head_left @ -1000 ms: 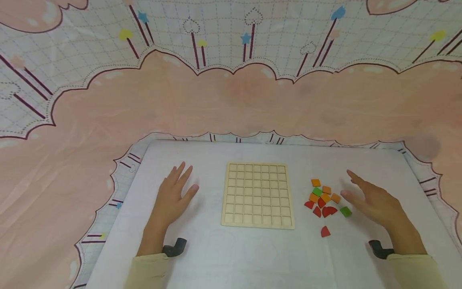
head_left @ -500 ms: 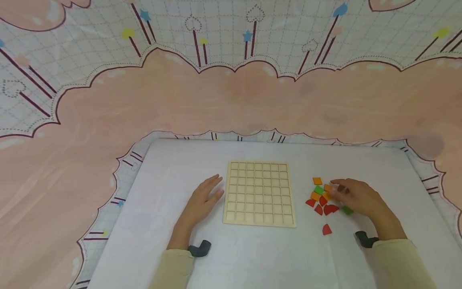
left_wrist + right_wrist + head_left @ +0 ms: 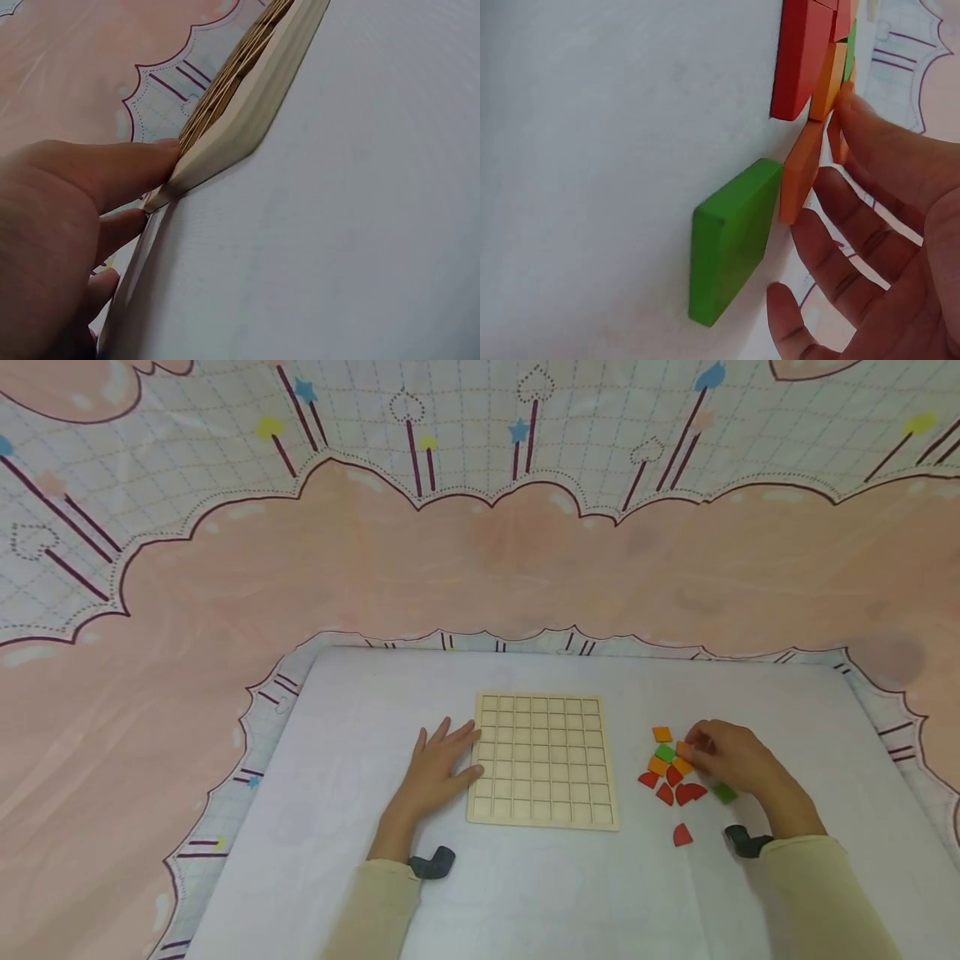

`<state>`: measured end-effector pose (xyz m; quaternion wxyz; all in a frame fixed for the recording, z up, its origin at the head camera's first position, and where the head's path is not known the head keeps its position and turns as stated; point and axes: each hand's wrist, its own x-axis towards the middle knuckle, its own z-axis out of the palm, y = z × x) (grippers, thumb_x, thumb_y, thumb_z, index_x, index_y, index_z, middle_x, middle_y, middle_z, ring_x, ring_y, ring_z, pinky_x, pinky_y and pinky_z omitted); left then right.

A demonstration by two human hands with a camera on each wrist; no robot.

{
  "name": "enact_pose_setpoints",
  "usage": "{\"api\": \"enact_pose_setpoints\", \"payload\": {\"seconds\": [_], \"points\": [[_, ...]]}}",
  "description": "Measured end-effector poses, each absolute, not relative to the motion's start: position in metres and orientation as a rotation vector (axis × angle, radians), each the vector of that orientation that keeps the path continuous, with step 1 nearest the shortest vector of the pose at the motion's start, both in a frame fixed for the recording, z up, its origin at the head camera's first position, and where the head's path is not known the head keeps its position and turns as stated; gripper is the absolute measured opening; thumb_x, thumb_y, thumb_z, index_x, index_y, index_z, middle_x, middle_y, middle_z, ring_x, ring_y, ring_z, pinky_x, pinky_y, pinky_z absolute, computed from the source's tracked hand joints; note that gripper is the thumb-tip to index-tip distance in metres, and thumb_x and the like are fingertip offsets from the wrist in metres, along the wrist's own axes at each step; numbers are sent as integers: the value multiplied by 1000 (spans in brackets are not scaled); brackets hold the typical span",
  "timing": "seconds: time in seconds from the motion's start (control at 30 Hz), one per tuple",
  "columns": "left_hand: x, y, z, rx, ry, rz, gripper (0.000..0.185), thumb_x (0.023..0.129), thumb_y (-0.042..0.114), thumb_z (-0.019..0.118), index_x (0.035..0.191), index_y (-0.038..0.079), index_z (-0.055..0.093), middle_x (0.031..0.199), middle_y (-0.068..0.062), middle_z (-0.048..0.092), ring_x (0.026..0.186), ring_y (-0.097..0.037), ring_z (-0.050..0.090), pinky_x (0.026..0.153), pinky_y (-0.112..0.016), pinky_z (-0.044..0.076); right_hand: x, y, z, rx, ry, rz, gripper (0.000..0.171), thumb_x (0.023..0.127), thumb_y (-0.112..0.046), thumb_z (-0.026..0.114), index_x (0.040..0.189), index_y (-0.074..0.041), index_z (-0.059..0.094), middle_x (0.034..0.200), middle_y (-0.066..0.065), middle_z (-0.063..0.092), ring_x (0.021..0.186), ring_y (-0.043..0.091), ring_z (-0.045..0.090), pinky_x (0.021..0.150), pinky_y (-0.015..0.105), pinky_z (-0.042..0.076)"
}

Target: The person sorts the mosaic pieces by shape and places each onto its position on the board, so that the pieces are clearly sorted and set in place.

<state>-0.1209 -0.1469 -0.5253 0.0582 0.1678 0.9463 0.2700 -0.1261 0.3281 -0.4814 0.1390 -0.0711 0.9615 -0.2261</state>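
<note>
A pale wooden grid board (image 3: 543,760) lies flat mid-table. My left hand (image 3: 450,758) rests beside it with straight fingers touching its left edge; the left wrist view shows the fingertips (image 3: 154,161) against the board's rim (image 3: 255,112). To the right lies a small cluster of orange, green and red tiles. Over that cluster my right hand (image 3: 701,752) is curled, thumb and fingers pinching an orange tile (image 3: 682,748) (image 3: 837,139). A green tile (image 3: 723,792) (image 3: 731,236) lies just below the palm, and a red piece (image 3: 799,56) lies beyond it.
One red quarter-round piece (image 3: 681,835) lies apart, nearer the front edge. An orange square (image 3: 662,734) sits at the far end of the cluster. The white tabletop (image 3: 570,893) is bordered by a pink patterned cloth (image 3: 480,568) behind and at both sides.
My left hand slid right from the bare table to the board's left edge. My right hand came down and left onto the tile cluster, and its fingers curled round an orange tile.
</note>
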Motion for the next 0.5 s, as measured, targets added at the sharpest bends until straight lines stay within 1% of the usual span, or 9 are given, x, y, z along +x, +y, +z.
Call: {"api": "enact_pose_setpoints", "payload": {"seconds": [0.1, 0.17, 0.3, 0.37, 0.5], "points": [[-121, -148, -528, 535, 2868, 778, 65, 95, 47, 65, 153, 22, 49, 165, 4, 37, 159, -32, 16, 126, -63, 0, -126, 327, -480, -200, 2770, -691, 31, 95, -34, 71, 108, -7, 64, 99, 9, 67, 91, 26, 59, 73, 35, 56], [-120, -148, -529, 556, 2874, 768, 67, 93, 49, 67, 152, 22, 50, 164, 5, 38, 159, -32, 17, 126, -64, 1, -126, 325, -478, -192, 2776, -697, 31, 95, -34, 72, 107, -8, 62, 95, 8, 65, 88, 24, 58, 69, 31, 53], [-121, -149, -531, 572, 2884, 748, 70, 89, 54, 68, 150, 25, 53, 164, 7, 39, 159, -30, 17, 126, -64, 2, -124, 318, -475, -157, 2807, -749, 30, 95, -34, 72, 106, -8, 62, 91, 7, 63, 84, 22, 55, 65, 27, 51], [-121, -149, -531, 575, 2886, 748, 69, 88, 56, 69, 149, 26, 54, 163, 7, 40, 159, -29, 17, 126, -64, 2, -124, 312, -474, -143, 2823, -797, 30, 95, -34, 72, 107, -8, 63, 92, 8, 65, 85, 23, 56, 66, 26, 52], [-121, -149, -531, 586, 2891, 764, 67, 86, 57, 70, 145, 28, 58, 161, 8, 43, 159, -28, 19, 125, -64, 2, -124, 298, -474, -115, 2828, -901, 29, 94, -33, 73, 109, -9, 65, 101, 11, 70, 92, 26, 60, 74, 27, 55]]}}
